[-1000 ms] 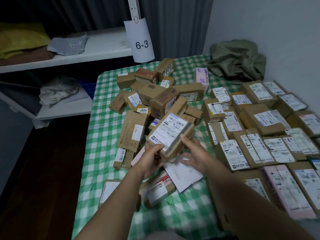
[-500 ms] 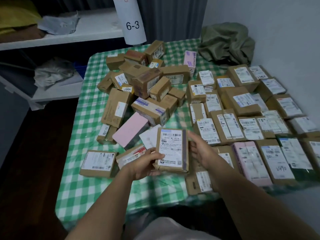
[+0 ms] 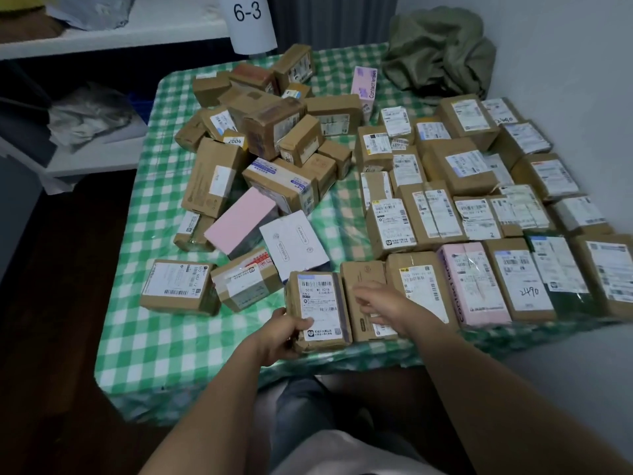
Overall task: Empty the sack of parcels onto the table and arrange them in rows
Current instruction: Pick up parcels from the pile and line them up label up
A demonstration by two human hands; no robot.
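Checked desk [image 3: 137,337]: labelled parcel [image 3: 320,310], held up in both hands a moment ago, now down at the left end of the near row, left hand [image 3: 281,337] gripping its edge, right hand [image 3: 380,303] let go and open above the next box [image 3: 363,277], so the row grows, heap [image 3: 270,128] remains

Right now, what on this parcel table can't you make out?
All head view.
Brown cardboard parcel: face partly hidden by the right hand, itself motion-blurred.
White shipping label on the taped brown parcel the left hand grips: print too small.
Lower boxes of the jumbled brown pile: buried under upper ones.
Rightmost brown parcel: cut by the frame edge.
White "6-3" paper tag: top cut off.
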